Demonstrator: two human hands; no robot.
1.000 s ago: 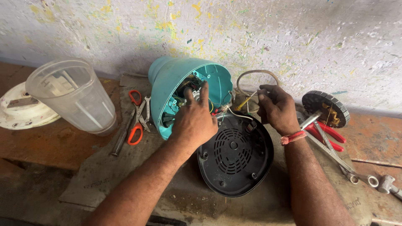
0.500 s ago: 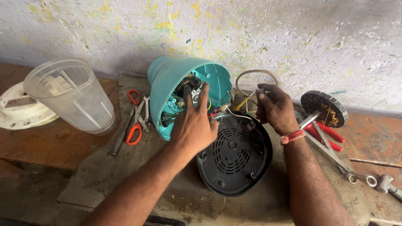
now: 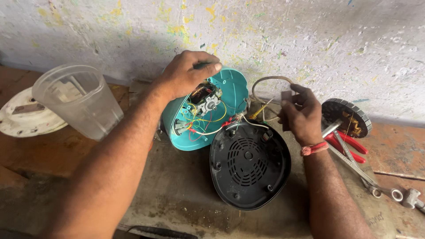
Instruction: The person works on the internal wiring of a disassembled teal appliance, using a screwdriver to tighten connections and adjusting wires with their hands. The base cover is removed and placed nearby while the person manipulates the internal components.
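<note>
Nearest the viewer lies a black base cover (image 3: 249, 166), round and vented, flat on the worn bench (image 3: 177, 194), below and between the two hands. Above it the teal blender housing (image 3: 201, 115) lies tipped on its side with its open underside facing the viewer, showing a motor and yellow, red and white wires (image 3: 208, 121) that run toward the cover's upper edge. The left hand (image 3: 186, 75) is laid over the top rim of the housing, fingers (image 3: 208, 66) curled down onto the rim and closed against it; the housing sits directly under and below these fingers. The right hand (image 3: 301, 113), with a red band at the wrist, is raised just right of the housing, fingers loosely bent around a small dark piece (image 3: 287, 96); how firmly it is pinched cannot be told. A looped cord (image 3: 265, 82) arcs just behind these fingers. Right of the right hand lie a dark toothed disc (image 3: 349, 116), red-handled pliers (image 3: 352, 144) and a metal spanner (image 3: 363, 175). Well left of the left hand stand a clear plastic jar (image 3: 79, 99) and a white round plate (image 3: 26, 119). Farthest back is the paint-flecked wall (image 3: 310, 40).
</note>
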